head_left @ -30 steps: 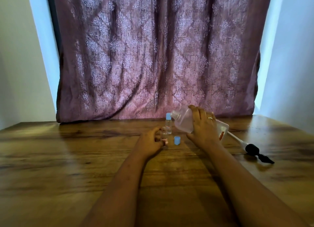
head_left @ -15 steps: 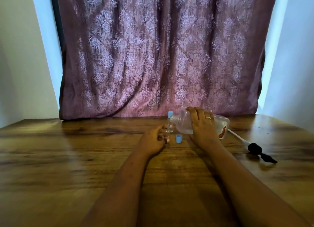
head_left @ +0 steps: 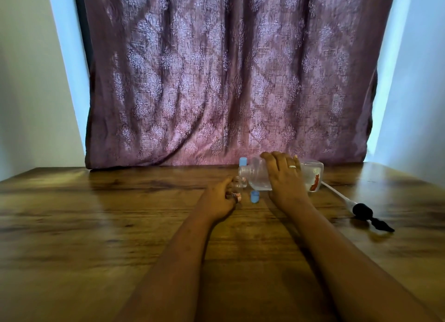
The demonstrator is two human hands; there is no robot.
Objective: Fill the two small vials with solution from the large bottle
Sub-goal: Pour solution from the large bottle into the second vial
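My right hand point(head_left: 285, 179) grips the large clear bottle point(head_left: 257, 177), tipped almost level with its open neck pointing left. Under that neck stands an uncapped small vial point(head_left: 236, 188), which my left hand point(head_left: 218, 198) holds upright on the table. A second small vial point(head_left: 243, 167) with a blue cap stands just behind, mostly hidden by the bottle neck. A loose blue cap point(head_left: 254, 197) lies on the wood between my hands. Whether liquid is flowing is too small to tell.
The wooden table point(head_left: 96, 225) runs from the curtain to me. A white tube with a black pump head point(head_left: 362, 210) lies to the right of my right hand. A purple patterned curtain point(head_left: 228, 80) hangs behind the table.
The big bottle has tipped further down toward level, its neck now lower and closer over the open vial. The camera has also tilted, shifting the scene down in the frame.
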